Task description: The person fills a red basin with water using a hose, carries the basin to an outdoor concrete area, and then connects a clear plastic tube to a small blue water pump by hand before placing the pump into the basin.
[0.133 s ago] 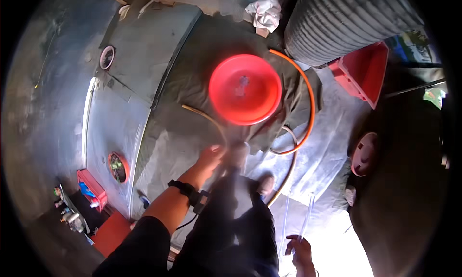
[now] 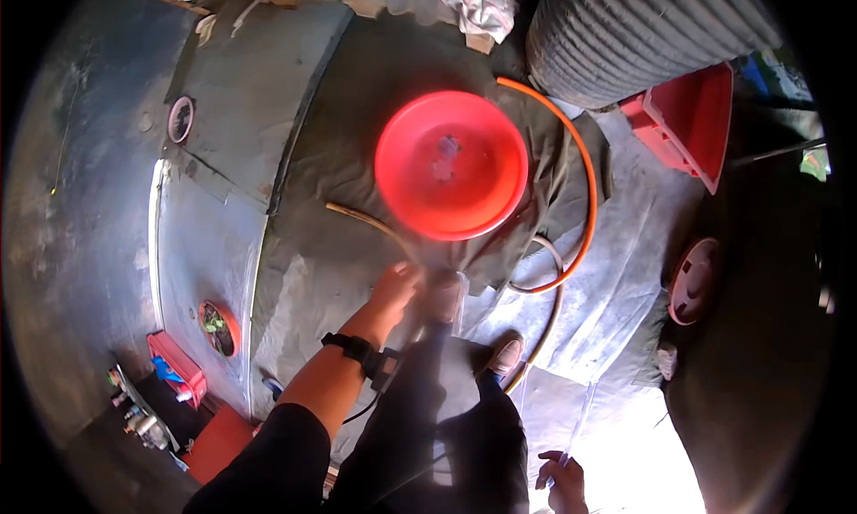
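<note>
My left hand [image 2: 398, 293] is closed, its fingertips pinched at a brown hose [image 2: 361, 217] whose free end curves away to the left. A blur hides part of the grip. Low on the right, my right hand [image 2: 562, 484] has its fingers bent around a clear, thin tube [image 2: 580, 418] that runs up and away from it. Just beyond my left hand, a round red basin [image 2: 406, 197] sits on dark cloth, with small pale and dark patches on its bottom. My shoes [image 2: 507, 353] rest on the ground between my hands.
An orange hose [image 2: 589, 179] loops right of the basin. Behind it stand a ribbed grey drum [image 2: 643, 41] and a red bin [image 2: 692, 126]. A pink round lid [image 2: 694, 282] lies at right. On the left are a potted plant [image 2: 218, 327] and a red tray [image 2: 178, 366].
The whole view has shifted slightly, and the basin looks a little larger. My right hand sits a bit lower with the clear tube. Both grips look the same.
</note>
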Available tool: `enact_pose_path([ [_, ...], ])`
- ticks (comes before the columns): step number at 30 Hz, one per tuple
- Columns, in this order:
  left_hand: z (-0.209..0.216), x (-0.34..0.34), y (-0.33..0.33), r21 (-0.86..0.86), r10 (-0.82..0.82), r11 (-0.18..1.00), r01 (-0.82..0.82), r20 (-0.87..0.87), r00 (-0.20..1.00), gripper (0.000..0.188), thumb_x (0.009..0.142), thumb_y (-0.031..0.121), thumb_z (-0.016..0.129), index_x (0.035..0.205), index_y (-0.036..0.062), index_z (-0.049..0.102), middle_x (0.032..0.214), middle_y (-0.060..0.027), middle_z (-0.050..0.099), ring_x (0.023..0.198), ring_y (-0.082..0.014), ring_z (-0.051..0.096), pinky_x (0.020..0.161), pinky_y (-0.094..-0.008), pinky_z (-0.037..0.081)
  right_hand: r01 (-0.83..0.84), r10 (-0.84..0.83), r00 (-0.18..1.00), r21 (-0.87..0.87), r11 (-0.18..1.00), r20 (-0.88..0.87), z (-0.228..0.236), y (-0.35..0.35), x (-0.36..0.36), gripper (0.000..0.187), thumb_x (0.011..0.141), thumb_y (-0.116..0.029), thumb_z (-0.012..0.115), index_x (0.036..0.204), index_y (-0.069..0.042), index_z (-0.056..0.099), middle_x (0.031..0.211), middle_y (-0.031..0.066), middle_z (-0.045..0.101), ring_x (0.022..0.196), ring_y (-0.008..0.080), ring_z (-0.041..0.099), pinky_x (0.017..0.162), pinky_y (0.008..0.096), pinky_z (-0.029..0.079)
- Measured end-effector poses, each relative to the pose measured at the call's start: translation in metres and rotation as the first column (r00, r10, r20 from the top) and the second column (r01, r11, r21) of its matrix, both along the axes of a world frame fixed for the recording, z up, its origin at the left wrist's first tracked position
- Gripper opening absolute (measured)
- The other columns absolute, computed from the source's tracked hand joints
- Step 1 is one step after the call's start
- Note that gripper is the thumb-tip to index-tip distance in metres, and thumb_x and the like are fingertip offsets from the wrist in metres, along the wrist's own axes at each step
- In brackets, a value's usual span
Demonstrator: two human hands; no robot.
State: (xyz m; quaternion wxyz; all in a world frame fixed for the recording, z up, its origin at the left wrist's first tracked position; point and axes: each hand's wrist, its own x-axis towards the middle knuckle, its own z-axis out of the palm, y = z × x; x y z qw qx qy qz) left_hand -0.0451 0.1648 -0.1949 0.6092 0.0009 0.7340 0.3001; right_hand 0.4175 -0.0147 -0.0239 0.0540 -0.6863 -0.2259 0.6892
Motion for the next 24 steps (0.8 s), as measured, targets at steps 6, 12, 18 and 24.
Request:
enact_pose_path([
  [6,-0.151,-0.007,-0.029,-0.096,0.2,0.976,-0.194,0.046,0.979,0.024,0.094,0.026,0.066,0.11,0.0106,0.056,0.09,0.0032,0.053,0.089,-0.0107,0.05,0.094,-0.0372,0.044,-0.298,0.378,0.891,-0.306,0.904,0.25,-0.021,0.021,-0.026,0.034,0.098,-0.028,0.048,0.116,-0.002,0.062,0.067,0.0021,0.056,0.062,0.0108,0.051,0.063,0.026,0.042],
  [12,-0.2,0.004,-0.006,-0.115,0.522,0.853,-0.509,0.15,0.84,0.025,0.096,0.029,0.064,0.116,0.0149,0.059,0.103,0.0028,0.065,0.092,-0.0164,0.061,0.097,-0.0428,0.046,-0.056,0.082,0.98,-0.14,0.989,0.182,-0.039,0.007,-0.014,0.034,0.099,-0.027,0.049,0.117,0.0,0.061,0.065,0.0006,0.054,0.062,0.0097,0.05,0.063,0.0257,0.041],
  [18,-0.192,-0.012,0.018,0.046,0.607,0.754,-0.655,0.333,0.722,0.015,0.095,0.023,0.064,0.106,0.014,0.062,0.094,0.0008,0.068,0.075,-0.0141,0.063,0.061,-0.0254,0.051,-0.116,0.156,0.968,-0.197,0.973,0.198,-0.04,0.017,-0.019,0.036,0.099,-0.031,0.051,0.116,-0.002,0.062,0.065,0.0008,0.054,0.062,0.0105,0.051,0.063,0.0261,0.041],
  [24,-0.096,0.0,0.075,0.13,0.438,0.872,-0.471,0.22,0.872,0.006,0.092,0.012,0.065,0.097,0.0122,0.061,0.084,0.0011,0.064,0.062,-0.0113,0.057,0.046,-0.0197,0.042,0.081,-0.05,0.981,-0.163,0.983,0.185,-0.024,0.04,-0.023,0.032,0.09,-0.022,0.056,0.113,-0.001,0.062,0.065,0.0053,0.057,0.055,0.0156,0.053,0.055,0.0276,0.042],
])
